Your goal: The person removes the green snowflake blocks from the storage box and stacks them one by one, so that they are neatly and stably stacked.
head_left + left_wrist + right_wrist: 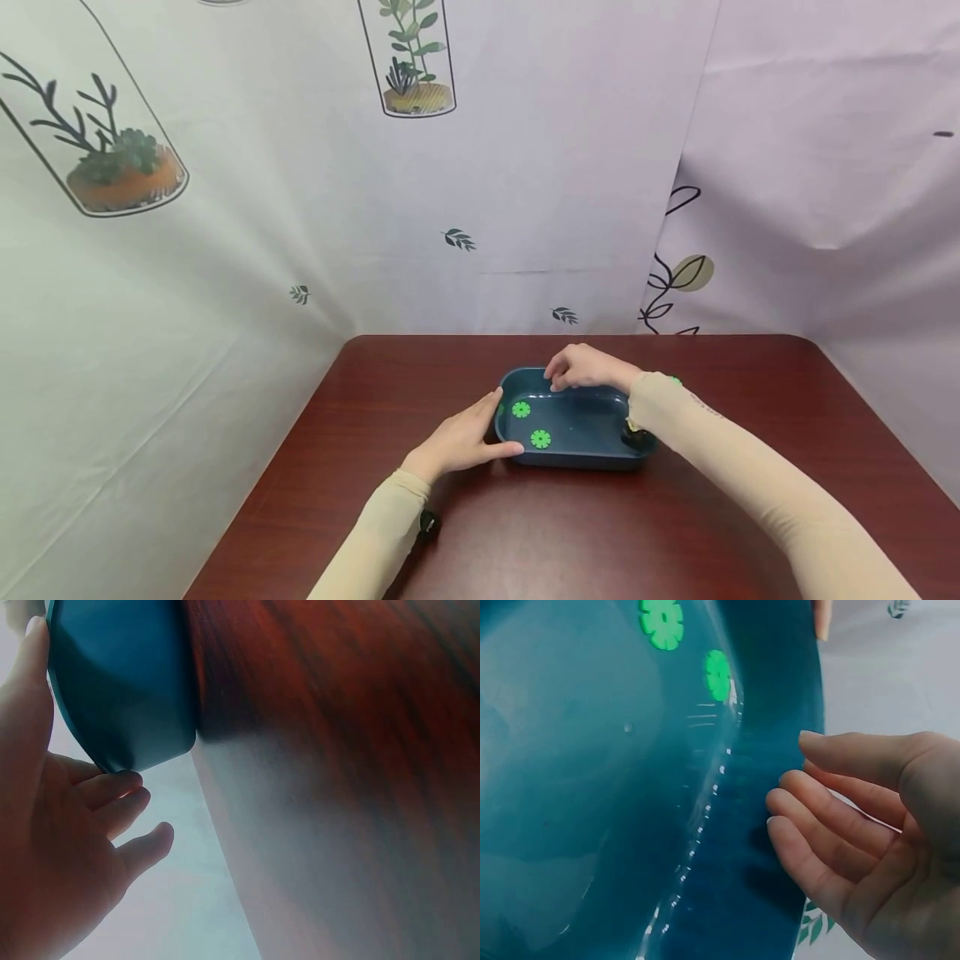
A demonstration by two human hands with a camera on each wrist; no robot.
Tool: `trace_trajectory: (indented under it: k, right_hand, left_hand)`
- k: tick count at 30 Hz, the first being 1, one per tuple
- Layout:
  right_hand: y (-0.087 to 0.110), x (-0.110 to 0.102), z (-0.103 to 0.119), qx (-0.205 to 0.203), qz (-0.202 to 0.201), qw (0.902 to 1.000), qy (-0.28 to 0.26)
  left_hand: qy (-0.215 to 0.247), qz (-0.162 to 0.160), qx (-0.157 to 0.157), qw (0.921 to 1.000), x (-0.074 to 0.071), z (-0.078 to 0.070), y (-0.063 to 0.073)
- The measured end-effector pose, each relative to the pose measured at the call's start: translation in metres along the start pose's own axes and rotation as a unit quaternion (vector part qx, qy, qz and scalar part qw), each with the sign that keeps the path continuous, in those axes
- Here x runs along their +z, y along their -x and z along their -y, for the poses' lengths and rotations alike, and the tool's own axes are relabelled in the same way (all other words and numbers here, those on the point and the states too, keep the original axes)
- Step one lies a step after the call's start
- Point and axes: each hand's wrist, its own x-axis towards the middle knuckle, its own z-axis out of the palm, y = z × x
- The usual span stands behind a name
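A dark blue-green plastic basin (573, 460) stands on the table. My left hand (461, 435) rests against its left end, its thumb stretched along the near rim and its fingers along the side. In the left wrist view the lower fingers hang loosely beside the basin's outer wall. Over the far rim hovers my right hand (588, 367), fingers loosely bent, with nothing seen between thumb and fingertips in the right wrist view (855, 817). Two green notched discs lie in the basin's left part, one nearer (541, 439) and one farther (521, 409).
The reddish-brown table (555, 533) ends at a patterned cloth wall (525, 275) at the back. A small green thing (676, 381) peeks out behind the right sleeve (720, 433). A dark wrist device (636, 435) covers part of the basin's right end.
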Motion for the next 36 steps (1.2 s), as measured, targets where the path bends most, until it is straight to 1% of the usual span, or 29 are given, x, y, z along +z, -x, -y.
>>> trace_trajectory:
  k: [4, 8, 14, 18, 22, 26, 29, 32, 36]
  right_hand:
    - [-0.002, 0.005, 0.001, -0.012, 0.022, 0.9996, 0.015]
    - [-0.008, 0.010, 0.003, -0.014, 0.044, 0.9981, 0.040]
    - [-0.013, 0.018, 0.004, -0.018, 0.097, 0.9925, 0.073]
    - [-0.015, 0.020, 0.003, -0.014, 0.118, 0.9902, 0.074]
    - [-0.017, 0.021, 0.002, -0.015, 0.131, 0.9886, 0.073]
    - [-0.021, 0.025, 0.000, -0.032, 0.150, 0.9852, 0.077]
    - [-0.025, 0.029, 0.000, -0.043, 0.172, 0.9810, 0.079]
    - [-0.029, 0.034, 0.000, -0.041, 0.188, 0.9778, 0.083]
    - [-0.031, 0.039, 0.002, -0.030, 0.191, 0.9769, 0.092]
  left_hand:
    - [-0.002, 0.003, -0.001, 1.0000, 0.000, 0.000, 0.000]
    - [-0.004, 0.002, -0.001, 1.0000, -0.001, 0.001, 0.000]
    - [0.000, 0.002, -0.001, 1.0000, 0.000, 0.003, 0.002]
    - [0.001, 0.003, -0.002, 1.0000, 0.001, 0.003, 0.001]
    - [-0.004, 0.006, 0.003, 1.0000, -0.001, 0.000, 0.000]
    - [-0.005, 0.001, 0.013, 0.9999, -0.003, -0.002, -0.001]
    - [-0.004, -0.002, 0.016, 0.9999, -0.005, -0.003, 0.000]
    - [-0.007, -0.004, 0.017, 0.9998, -0.004, -0.003, 0.000]
    - [-0.008, -0.005, 0.018, 0.9998, -0.003, -0.002, 0.000]
